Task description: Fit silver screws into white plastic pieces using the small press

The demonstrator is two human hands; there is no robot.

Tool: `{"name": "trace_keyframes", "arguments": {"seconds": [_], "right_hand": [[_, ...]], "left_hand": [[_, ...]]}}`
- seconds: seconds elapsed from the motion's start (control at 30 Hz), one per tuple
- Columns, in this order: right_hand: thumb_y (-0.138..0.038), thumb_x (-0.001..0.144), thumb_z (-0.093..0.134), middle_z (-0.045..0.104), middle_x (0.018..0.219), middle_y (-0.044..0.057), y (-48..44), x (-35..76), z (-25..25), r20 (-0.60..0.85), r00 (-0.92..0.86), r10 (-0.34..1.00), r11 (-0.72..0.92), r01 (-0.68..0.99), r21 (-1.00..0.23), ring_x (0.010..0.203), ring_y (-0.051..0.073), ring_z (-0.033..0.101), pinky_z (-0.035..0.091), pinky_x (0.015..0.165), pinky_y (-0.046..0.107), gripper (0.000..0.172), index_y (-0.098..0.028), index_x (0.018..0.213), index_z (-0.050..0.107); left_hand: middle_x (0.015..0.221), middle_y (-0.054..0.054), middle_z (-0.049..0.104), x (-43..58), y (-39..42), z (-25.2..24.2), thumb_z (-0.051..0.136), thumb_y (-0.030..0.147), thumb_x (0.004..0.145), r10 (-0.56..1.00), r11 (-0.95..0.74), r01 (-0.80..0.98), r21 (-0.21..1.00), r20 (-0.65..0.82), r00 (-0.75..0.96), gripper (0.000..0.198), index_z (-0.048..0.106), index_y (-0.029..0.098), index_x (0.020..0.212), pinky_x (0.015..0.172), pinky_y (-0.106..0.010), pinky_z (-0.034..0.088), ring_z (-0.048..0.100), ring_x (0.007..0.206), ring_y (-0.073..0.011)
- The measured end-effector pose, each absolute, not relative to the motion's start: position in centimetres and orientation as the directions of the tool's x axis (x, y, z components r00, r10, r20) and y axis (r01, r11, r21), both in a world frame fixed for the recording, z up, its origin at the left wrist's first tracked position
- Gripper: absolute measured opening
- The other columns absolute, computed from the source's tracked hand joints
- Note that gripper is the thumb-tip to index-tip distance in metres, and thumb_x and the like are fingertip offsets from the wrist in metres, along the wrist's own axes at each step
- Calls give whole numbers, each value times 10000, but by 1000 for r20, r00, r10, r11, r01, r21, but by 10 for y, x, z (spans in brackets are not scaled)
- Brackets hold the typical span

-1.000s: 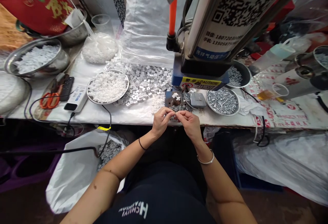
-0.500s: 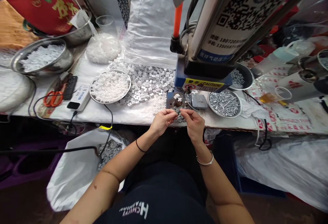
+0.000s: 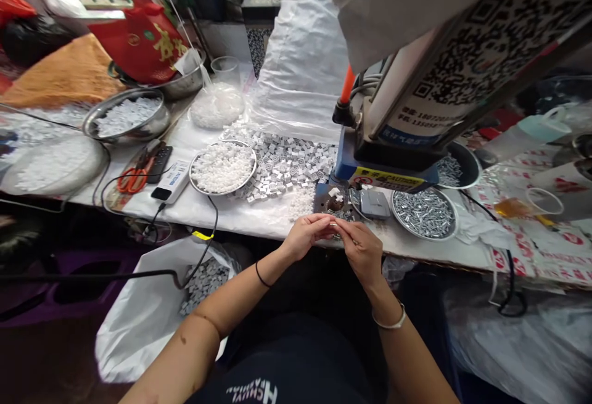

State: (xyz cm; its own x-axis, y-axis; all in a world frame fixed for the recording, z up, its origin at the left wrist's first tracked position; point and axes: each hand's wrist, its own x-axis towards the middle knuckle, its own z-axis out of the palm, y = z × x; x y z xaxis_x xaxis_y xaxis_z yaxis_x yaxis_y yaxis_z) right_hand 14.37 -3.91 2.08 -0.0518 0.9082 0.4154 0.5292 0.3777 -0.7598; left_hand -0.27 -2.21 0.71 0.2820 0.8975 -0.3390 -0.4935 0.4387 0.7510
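Two bare hands are working at the table edge as I watch from afar through the head camera. The left hand (image 3: 308,235) and the right hand (image 3: 363,250) are pinching inward, their fingertips (image 3: 325,222) closed on a tiny pale piece (image 3: 333,226), too small for me to make out, just over the near edge of a flat dark metal plate (image 3: 333,199). A round steel tray of silver metal pieces (image 3: 424,213) is sitting right of the plate, and a scatter of square grey-white tags (image 3: 282,166) is lying to its left.
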Motion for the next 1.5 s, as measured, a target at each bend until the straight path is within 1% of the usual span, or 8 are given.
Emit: {"name": "trace_keyframes", "arguments": {"seconds": [0.13, 0.27, 0.5, 0.77, 0.9, 1.07, 1.2, 1.5], "right_hand": [[-298, 836, 592, 725, 910, 38, -43, 142, 19, 277, 72, 958, 220, 430, -876, 847, 184, 672, 533, 766, 300, 167, -239, 925, 721], [-343, 798, 628, 731, 939, 49, -48, 142, 12, 99, 143, 985, 54, 291, -955, 884, 210, 683, 546, 812, 338, 189, -224, 912, 720], [-357, 744, 685, 737, 900, 57, -55, 150, 3, -48, 198, 979, -67, 92, -993, 875, 215, 696, 550, 845, 362, 257, -200, 947, 665], [-356, 723, 704, 731, 875, 29, -54, 149, 14, -27, 149, 989, -47, 129, -991, 832, 196, 696, 558, 808, 323, 231, -212, 902, 680], [-360, 746, 681, 724, 857, 21, -45, 144, 20, 55, 123, 991, 33, 179, -983, 800, 185, 686, 552, 781, 309, 177, -216, 849, 695], [-356, 793, 636, 716, 912, 27, -27, 133, 28, 211, 114, 971, 174, 270, -947, 851, 180, 668, 525, 806, 310, 168, -232, 890, 695], [-348, 828, 599, 710, 933, 25, -19, 127, 35, 312, 35, 949, 273, 402, -874, 873, 170, 657, 511, 812, 298, 159, -240, 902, 689], [-268, 874, 526, 725, 914, 43, -20, 135, 32, 540, -220, 813, 544, 617, -569, 848, 183, 665, 558, 795, 326, 184, -258, 943, 696]], "left_hand": [[933, -89, 693, -29, 23, -5, 563, 324, 832, 1000, -15, 136, 991, 18, -22, 262, 680, 147, 986, 786, -298, 461, 625, 841, -176], [946, -109, 640, -47, 72, -21, 523, 274, 854, 987, -103, 778, 620, 161, 2, 218, 685, 144, 919, 796, -320, 439, 593, 875, -207], [989, -159, 610, -37, 80, -23, 463, 173, 844, 996, -80, 956, 282, 45, 70, 205, 617, 101, 959, 755, -335, 421, 566, 921, -254], [864, -72, 651, -59, 69, -24, 570, 227, 802, 997, -55, 643, 764, 72, -1, 97, 590, 150, 859, 712, -293, 432, 587, 779, -177], [799, -36, 647, -61, 60, -15, 693, 222, 706, 993, 95, 143, 985, -84, -83, 148, 626, 146, 815, 705, -255, 455, 600, 765, -141], [724, -25, 653, -39, 26, 10, 681, 111, 726, 809, 567, -553, 610, -537, 238, 118, 641, 115, 837, 627, -181, 491, 627, 652, -88], [683, -29, 652, -19, -1, 24, 619, 80, 786, 736, 616, -665, 423, -610, 295, 37, 636, 94, 757, 607, -142, 514, 625, 609, -70], [763, -32, 682, -6, -18, 27, 631, 119, 785, 717, 623, -689, 370, -623, 314, 42, 672, 119, 781, 674, -176, 536, 634, 656, -77]]}}
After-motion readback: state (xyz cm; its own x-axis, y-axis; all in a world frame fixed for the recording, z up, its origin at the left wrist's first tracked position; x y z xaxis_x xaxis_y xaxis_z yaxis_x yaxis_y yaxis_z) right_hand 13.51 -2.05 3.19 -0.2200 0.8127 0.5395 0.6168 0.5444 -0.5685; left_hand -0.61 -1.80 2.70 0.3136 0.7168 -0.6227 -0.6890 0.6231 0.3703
